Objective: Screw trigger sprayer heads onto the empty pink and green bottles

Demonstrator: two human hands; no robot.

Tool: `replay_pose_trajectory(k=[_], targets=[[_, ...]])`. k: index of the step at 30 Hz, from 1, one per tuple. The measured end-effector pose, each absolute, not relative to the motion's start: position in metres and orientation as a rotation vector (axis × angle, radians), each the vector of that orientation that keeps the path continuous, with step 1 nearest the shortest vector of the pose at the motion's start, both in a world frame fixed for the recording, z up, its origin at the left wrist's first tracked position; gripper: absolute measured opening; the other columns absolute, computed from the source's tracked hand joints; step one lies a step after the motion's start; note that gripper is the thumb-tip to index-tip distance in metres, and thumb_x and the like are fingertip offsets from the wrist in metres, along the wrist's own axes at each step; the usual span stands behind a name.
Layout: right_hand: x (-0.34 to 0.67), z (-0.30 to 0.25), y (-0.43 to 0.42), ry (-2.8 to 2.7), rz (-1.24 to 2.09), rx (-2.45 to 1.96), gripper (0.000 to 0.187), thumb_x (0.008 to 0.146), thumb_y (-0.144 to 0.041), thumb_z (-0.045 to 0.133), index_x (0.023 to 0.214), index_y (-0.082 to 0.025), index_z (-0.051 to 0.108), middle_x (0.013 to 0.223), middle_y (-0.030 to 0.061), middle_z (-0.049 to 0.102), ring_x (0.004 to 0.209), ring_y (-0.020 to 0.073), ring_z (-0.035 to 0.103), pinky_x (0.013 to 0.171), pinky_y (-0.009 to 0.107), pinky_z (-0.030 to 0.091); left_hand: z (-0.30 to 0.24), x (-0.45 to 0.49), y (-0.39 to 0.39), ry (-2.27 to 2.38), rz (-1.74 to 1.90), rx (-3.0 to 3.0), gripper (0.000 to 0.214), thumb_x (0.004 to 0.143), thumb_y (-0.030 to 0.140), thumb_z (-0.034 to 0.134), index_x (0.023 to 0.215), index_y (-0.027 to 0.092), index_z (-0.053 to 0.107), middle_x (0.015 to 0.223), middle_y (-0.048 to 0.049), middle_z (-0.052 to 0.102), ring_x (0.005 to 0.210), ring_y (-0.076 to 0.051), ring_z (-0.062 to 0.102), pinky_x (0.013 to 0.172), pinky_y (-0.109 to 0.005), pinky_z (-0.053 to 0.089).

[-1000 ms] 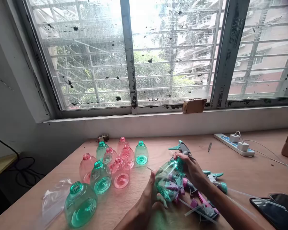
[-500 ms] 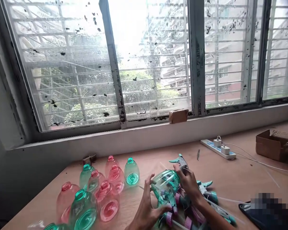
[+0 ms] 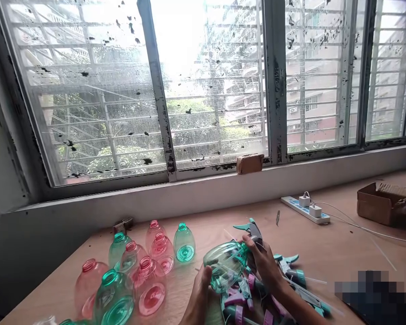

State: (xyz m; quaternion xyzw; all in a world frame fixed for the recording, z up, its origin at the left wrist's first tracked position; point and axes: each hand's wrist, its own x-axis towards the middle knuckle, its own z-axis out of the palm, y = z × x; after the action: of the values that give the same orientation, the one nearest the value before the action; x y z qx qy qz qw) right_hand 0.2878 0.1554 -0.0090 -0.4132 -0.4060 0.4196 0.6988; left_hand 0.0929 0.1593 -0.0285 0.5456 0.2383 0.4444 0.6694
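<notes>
Left hand [image 3: 200, 285] cradling the bottle's [image 3: 225, 267] base, right hand [image 3: 263, 258] gripping its neck! Steady now, squeeze lightly.

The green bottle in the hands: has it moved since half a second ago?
Yes; the held bottle shifted slightly left, towards the rightmost standing green bottle.

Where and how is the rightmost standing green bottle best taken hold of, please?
I'd probably take the green bottle by its narrow neck, coming from the right: it stands upright, body widening below, with red bottles on its left.
</notes>
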Motion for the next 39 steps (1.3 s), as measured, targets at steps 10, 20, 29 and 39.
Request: replay_pose_trajectory(k=[10, 20, 29, 39], targets=[[0.282, -0.003, 0.147, -1.027, 0.924, -0.801, 0.048, 0.071, -0.063, 0.080, 0.083, -0.018, 0.068, 0.051, -0.0106, 0.030, 0.047, 0.0084, 0.024, 0.044, 0.023, 0.016, -0.018, 0.090, 0.154, 0.649, 0.971, 1.025, 0.096, 0.077, 0.091, 0.038, 0.118, 0.010, 0.068, 0.081, -0.0098, 0.079, 0.089, -0.033, 0.074, 0.085, -0.044, 0.056], [0.298, 0.001, 0.156, -0.959, 0.926, -0.907, 0.049, 0.067, -0.063, 0.081, 0.074, -0.021, 0.058, 0.046, -0.0103, 0.037, 0.038, 0.0094, 0.031, 0.035, 0.023, 0.023, -0.027, 0.096, 0.155, 0.493, 1.068, 1.386, 0.078, 0.082, 0.064, 0.069, 0.144, 0.026, 0.042, 0.134, -0.0132, 0.066, 0.125, -0.037, 0.060, 0.108, -0.053, 0.044], [0.300, 0.003, 0.156, -0.942, 0.774, -0.977, 0.050, 0.065, -0.066, 0.079, 0.065, -0.023, 0.053, 0.049, -0.0081, 0.040, 0.044, 0.0126, 0.036, 0.043, 0.028, 0.032, -0.042, 0.097, 0.155, 0.622, 0.994, 1.423, 0.112, 0.077, 0.058, 0.079, 0.156, 0.031, 0.004, 0.131, -0.0161, 0.063, 0.109, -0.035, 0.069, 0.096, -0.049, 0.052], [0.295, 0.004, 0.151, -0.969, 0.764, -0.978, 0.045, 0.068, -0.060, 0.080, 0.072, -0.020, 0.060, 0.060, -0.0051, 0.048, 0.058, 0.0155, 0.042, 0.058, 0.029, 0.037, -0.025, 0.090, 0.155, 0.702, 1.052, 1.514, 0.064, 0.092, 0.066, 0.051, 0.139, 0.024, 0.054, 0.138, -0.0102, 0.064, 0.133, -0.036, 0.051, 0.118, -0.050, 0.033]])
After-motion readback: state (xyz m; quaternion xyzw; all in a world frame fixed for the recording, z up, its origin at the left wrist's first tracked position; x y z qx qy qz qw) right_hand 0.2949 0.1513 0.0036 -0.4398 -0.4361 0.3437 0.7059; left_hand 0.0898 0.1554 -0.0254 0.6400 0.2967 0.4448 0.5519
